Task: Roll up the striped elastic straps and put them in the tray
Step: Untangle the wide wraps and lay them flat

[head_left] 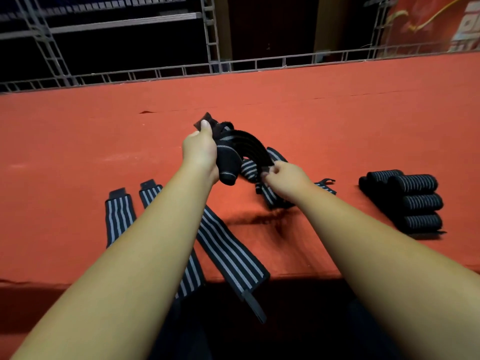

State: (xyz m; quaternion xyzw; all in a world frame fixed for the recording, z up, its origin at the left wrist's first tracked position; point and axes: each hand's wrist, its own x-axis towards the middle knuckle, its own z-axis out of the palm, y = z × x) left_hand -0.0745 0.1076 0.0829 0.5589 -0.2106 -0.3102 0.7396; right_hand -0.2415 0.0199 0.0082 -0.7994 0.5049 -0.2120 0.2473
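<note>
Head view, centre of red table (78, 152): left hand (200, 152) clamped round half-rolled striped strap (228, 165), right hand (283, 178) pinching its loose tail. Best kept taut while winding; finished rolls (415, 202) at 3 o'clock.

The left forearm (145, 242) covers the middles of the flat straps (228, 248) at lower left; the banner (441, 22) at upper right is blurred and cropped.

left hand (201, 152): curled, thumb up | right hand (281, 178): fingertips pinching | forearms (145, 245): extended
</note>
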